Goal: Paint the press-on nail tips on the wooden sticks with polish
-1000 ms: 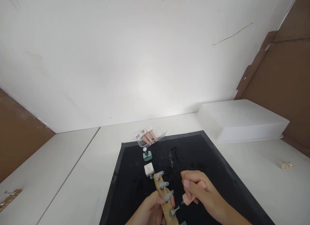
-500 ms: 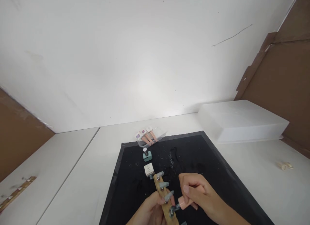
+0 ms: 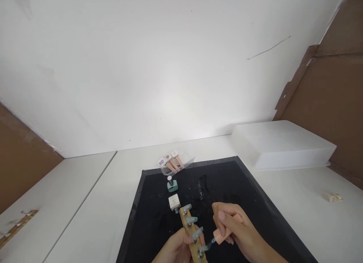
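Note:
My left hand point(image 3: 177, 246) grips a wooden strip point(image 3: 193, 243) from its left side, low in the view. Several grey-green nail tips point(image 3: 197, 233) stand out from it on round metal holders. In my right hand point(image 3: 234, 227) is a nail polish brush point(image 3: 220, 235) with a peach cap, pinched between thumb and fingers. Its bristles reach the nail tip point(image 3: 204, 248) nearest me; contact is hard to make out. Just beyond the strip's far end lies a white square polish bottle point(image 3: 174, 201). Behind that is a teal nail polish bottle point(image 3: 172, 186) with a grey and white top.
A black mat point(image 3: 224, 180) lies under the work. At its back edge a clear tray point(image 3: 188, 160) holds several peach-handled bottles point(image 3: 172, 165). A white bin point(image 3: 283, 146) sits at right, near small cream rings point(image 3: 332, 197). Another wooden strip point(image 3: 18, 227) lies far left.
My right hand has moved slightly right, drawing the brush toward the outer end of the nearest nail tip. The view has tilted a little, so everything sits slightly lower.

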`<state>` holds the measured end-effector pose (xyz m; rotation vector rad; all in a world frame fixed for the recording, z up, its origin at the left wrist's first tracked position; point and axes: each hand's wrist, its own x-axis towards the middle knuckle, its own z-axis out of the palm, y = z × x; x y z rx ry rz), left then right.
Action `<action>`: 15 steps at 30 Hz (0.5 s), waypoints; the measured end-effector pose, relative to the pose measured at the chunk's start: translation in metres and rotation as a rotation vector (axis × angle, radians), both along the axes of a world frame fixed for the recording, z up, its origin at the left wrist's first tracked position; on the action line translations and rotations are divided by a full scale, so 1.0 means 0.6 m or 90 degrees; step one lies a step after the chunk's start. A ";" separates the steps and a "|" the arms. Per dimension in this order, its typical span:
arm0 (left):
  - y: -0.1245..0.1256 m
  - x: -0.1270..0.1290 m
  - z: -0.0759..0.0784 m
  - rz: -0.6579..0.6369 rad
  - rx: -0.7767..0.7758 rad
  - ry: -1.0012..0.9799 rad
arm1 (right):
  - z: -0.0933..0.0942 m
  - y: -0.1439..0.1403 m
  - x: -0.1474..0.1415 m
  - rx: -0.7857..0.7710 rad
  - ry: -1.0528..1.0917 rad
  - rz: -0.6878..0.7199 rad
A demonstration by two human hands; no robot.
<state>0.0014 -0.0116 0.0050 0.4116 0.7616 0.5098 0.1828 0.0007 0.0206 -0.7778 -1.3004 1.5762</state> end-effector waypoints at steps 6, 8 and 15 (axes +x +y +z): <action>-0.002 0.003 0.006 0.017 0.001 0.003 | 0.008 -0.005 -0.002 0.019 0.014 0.016; -0.002 0.004 0.007 -0.002 0.004 0.007 | 0.008 -0.005 -0.001 0.011 -0.023 0.002; -0.005 0.001 -0.008 0.024 0.082 0.010 | 0.022 -0.003 -0.001 -0.072 0.054 -0.133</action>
